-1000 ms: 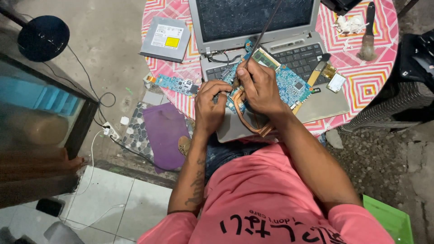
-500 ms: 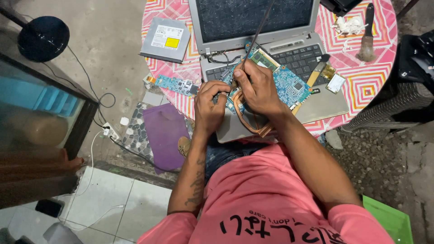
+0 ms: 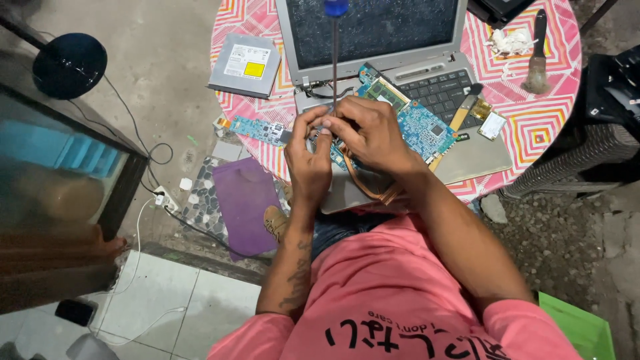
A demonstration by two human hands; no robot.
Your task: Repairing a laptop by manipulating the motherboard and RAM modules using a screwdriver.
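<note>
far left: dark round lamp head (image 3: pixel 69 65) above a glass-fronted cabinet (image 3: pixel 60 173), cables (image 3: pixel 157 193) trailing over the floor. further right, a silver optical drive (image 3: pixel 244 65) on the patterned round table (image 3: pixel 540 127), then a small blue circuit strip (image 3: pixel 260 129) at the table's near-left edge and a purple mat (image 3: pixel 245 200) on the ground below. centre: left hand (image 3: pixel 308 160) with fingers curled narrow, pinching near the tip of a screwdriver (image 3: pixel 335 60) standing upright with blue handle at the top. right hand (image 3: pixel 365 132) just beside, fingers bent close around the same shaft, resting over a blue motherboard (image 3: pixel 420 127) lying on the open grey laptop (image 3: pixel 400 73). far right: wood-handled brush (image 3: pixel 535 60) beside crumpled white tissue (image 3: pixel 510 41).
</note>
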